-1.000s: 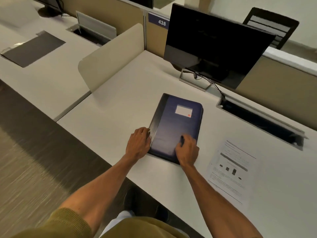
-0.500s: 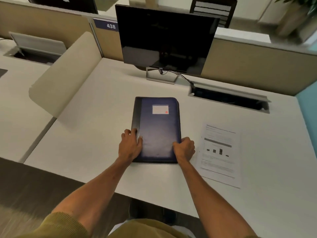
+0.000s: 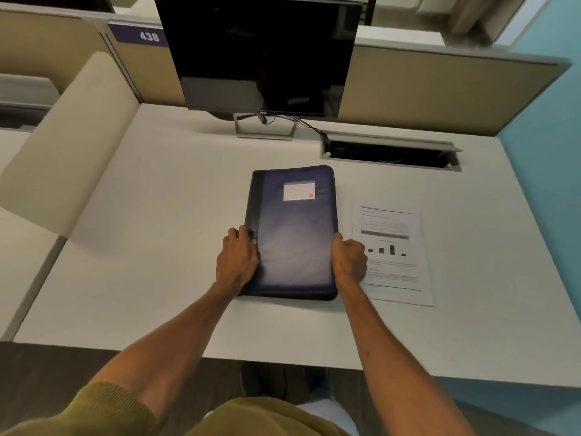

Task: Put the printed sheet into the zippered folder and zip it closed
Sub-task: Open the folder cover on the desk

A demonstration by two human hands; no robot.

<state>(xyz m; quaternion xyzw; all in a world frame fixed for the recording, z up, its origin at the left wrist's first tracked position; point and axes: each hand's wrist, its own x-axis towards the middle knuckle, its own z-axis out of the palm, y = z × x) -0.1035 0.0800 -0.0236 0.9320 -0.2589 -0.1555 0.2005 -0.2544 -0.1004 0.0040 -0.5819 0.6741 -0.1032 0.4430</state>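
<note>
Forearms reached forward from the bottom of the view, both bare below olive sleeves (image 3: 103, 410), and met the zippered folder (image 3: 297, 234) from either side. The left hand (image 3: 236, 262) lay palm down at the folder's left, darker spine edge, its fingers (image 3: 242, 231) bent and curled over that edge near the middle of its length; something small and dark showed at the fingertips, too blurred to name. The right hand (image 3: 349, 262) was bunched against the opposite long edge, knuckles up and fingers tucked under themselves, gripping the rim of the cover with the thumb tip touching the navy fabric. Neither hand was spread flat. The folder lay closed and flat on the white tabletop (image 3: 157, 247), its short sides facing toward and away from the person, with a pale label (image 3: 299, 191) near its far end. The printed sheet (image 3: 396, 272), showing text lines and a small bar chart, lay face up on the tabletop just to the right of the folder, outside it; the right hand's heel overlapped its left margin. Beyond the folder stood a dark monitor (image 3: 261, 55) on a grey stand, with an open cable hatch (image 3: 390, 152) to its right.
</note>
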